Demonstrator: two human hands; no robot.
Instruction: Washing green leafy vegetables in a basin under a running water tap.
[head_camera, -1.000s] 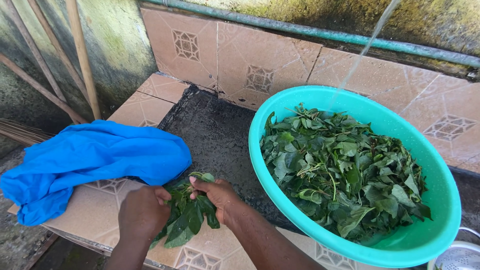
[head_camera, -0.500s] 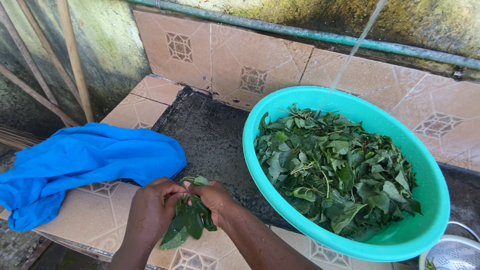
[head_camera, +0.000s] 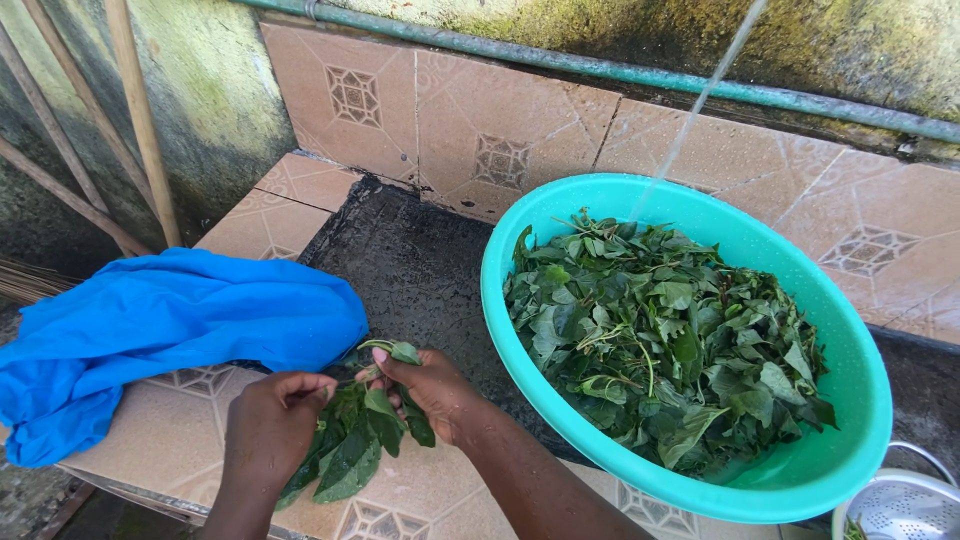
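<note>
I count one small bunch of leaves (head_camera: 358, 445) held low over the tiled desk (head_camera: 130, 440), just in front of one blue cloth (head_camera: 165, 330). My left hand (head_camera: 272, 425) curls shut on its stems; my right hand (head_camera: 432, 392) pinches the top, palm down. One teal basin (head_camera: 850, 400) of greens sits right, under one water stream (head_camera: 700, 100).

Outdoor wash spot, daylight. Back wall (head_camera: 620, 30) rough concrete, green with moss; a green pipe (head_camera: 600, 70) runs along it. Below, a band of tan patterned tiles (head_camera: 480, 150). The surface (head_camera: 280, 210) is tiled likewise, with a dark wet slab (head_camera: 420, 270) set in it. Wooden poles (head_camera: 140, 120) lean against the mossy left wall.
</note>
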